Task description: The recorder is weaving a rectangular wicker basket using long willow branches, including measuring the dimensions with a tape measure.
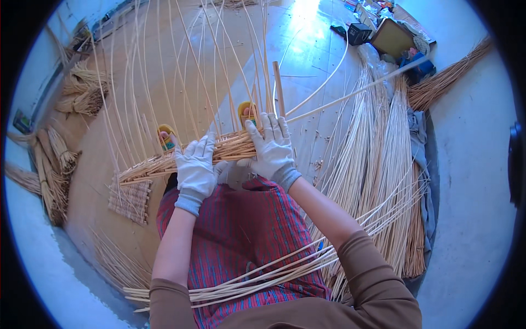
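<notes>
A long, narrow strip of woven cane (230,147) crosses above my lap, with many thin upright rods (186,82) rising from it and a thicker stick (278,85) near its right end. My left hand (194,170), in a white glove, grips the strip left of its middle, fingers over the top. My right hand (269,148), also gloved, grips the right end, fingers over the weave beside the thick stick. Two yellow items (246,112), apparently footwear, show behind the strip. Loose pale canes (257,272) lie across my striped red cloth (241,219).
Long bundles of pale cane (372,175) lie at my right, with darker bundles (444,77) and clutter (389,41) beyond. Coiled and bundled cane (55,175) lines the left wall. A small woven mat (130,203) is on the floor at left.
</notes>
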`<state>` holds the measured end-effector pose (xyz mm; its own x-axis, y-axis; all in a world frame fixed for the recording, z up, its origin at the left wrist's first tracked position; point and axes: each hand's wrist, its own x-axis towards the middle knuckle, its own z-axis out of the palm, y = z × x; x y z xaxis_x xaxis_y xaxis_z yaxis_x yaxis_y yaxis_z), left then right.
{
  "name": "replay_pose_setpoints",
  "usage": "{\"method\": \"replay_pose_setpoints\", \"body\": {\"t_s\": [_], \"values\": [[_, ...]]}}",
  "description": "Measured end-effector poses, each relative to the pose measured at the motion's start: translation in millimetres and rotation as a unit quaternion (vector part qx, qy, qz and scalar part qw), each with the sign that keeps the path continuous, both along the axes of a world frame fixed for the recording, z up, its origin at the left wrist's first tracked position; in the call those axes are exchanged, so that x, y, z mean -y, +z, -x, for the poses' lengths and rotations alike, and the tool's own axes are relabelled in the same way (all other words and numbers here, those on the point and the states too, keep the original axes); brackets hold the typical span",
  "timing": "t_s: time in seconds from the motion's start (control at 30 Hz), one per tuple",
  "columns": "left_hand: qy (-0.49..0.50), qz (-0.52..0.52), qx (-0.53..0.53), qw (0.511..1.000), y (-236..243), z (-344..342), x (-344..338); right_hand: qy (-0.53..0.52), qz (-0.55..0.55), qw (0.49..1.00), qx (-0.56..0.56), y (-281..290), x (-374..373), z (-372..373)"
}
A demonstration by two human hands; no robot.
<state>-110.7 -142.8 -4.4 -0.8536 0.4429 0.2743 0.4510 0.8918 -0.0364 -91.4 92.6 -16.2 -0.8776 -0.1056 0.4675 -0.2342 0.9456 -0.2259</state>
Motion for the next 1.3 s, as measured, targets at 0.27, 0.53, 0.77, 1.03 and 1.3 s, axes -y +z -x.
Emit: {"method": "replay_pose_setpoints", "body": {"t_s": [0.27, 0.53, 0.77, 1.03, 1.3], "values": [[0.049, 0.016, -0.066, 0.997, -11, 23, -17, -0.062, 0.009, 0.996, -0.055, -4, 15, 23], [0.032, -0.008, -0.078, 0.996, -22, -17, -14, -0.062, 0.075, 0.995, -0.002, -17, 18, -14], [-0.073, -0.123, -0.011, 0.990, -72, -94, 21, 0.190, 0.503, 0.774, 0.334, 23, -76, -188], [-0.066, -0.016, 0.000, 0.998, -101, -91, 48, -0.064, 0.200, 0.794, 0.570, -29, -175, -439], [-0.047, 0.062, -0.011, 0.997, -96, -93, 42, -0.437, 0.267, 0.803, 0.306, -301, -138, -414]]}}
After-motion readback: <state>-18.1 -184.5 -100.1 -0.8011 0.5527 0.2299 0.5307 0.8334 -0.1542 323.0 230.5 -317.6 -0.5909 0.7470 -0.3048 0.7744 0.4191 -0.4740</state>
